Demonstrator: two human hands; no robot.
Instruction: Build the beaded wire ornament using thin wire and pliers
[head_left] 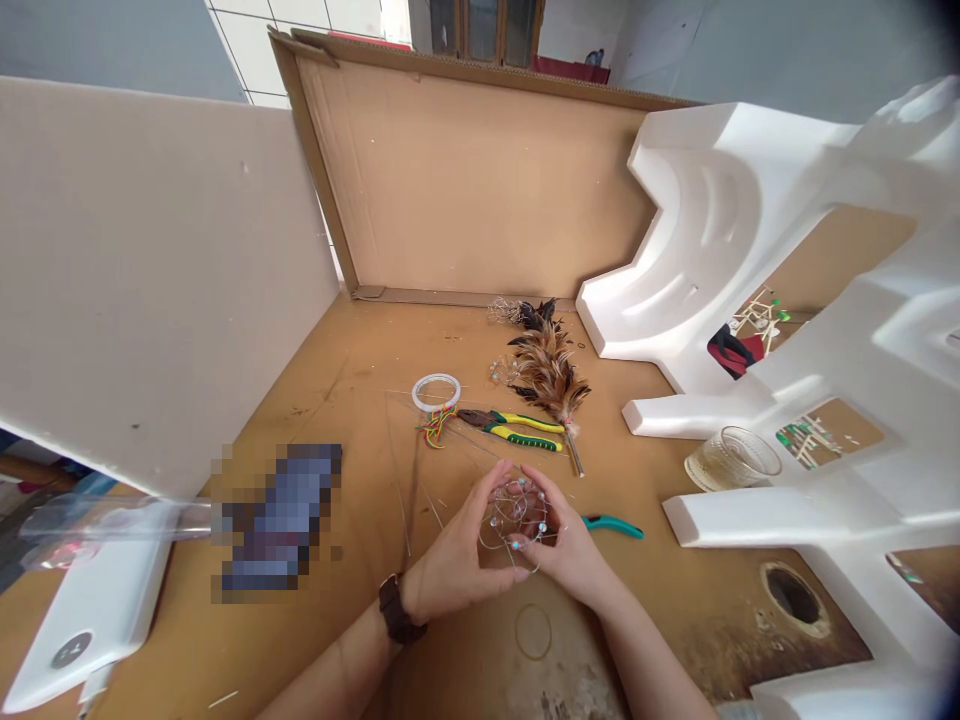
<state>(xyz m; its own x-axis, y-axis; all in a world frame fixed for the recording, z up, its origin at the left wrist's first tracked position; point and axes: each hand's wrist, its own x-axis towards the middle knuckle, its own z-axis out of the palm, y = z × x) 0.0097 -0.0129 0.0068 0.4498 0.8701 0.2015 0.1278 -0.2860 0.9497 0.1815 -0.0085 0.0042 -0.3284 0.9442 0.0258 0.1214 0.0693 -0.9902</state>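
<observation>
Between my two hands is a round wire ornament with small clear beads (516, 545), held above the near part of the table. My left hand (459, 555), below a dark wristwatch (401, 610), curves around its left side. From the right, my right hand (574, 555) cups it, the thumb touching the lower beads. Just beyond lie pliers with yellow and green handles (517, 428), a white ring (436, 392) and a bundle of coloured threads (435, 428). A teal handle (615, 526) sticks out beside my right hand; its other end is hidden.
A brown feather duster (547, 370) lies farther back near tangled thin wire (504, 310). White foam pieces (705, 250) stand at the right, around a glass cup (733, 458). At the left are a pixelated dark object (281, 520) and a white power bank (97, 610). Cardboard (487, 190) closes the back.
</observation>
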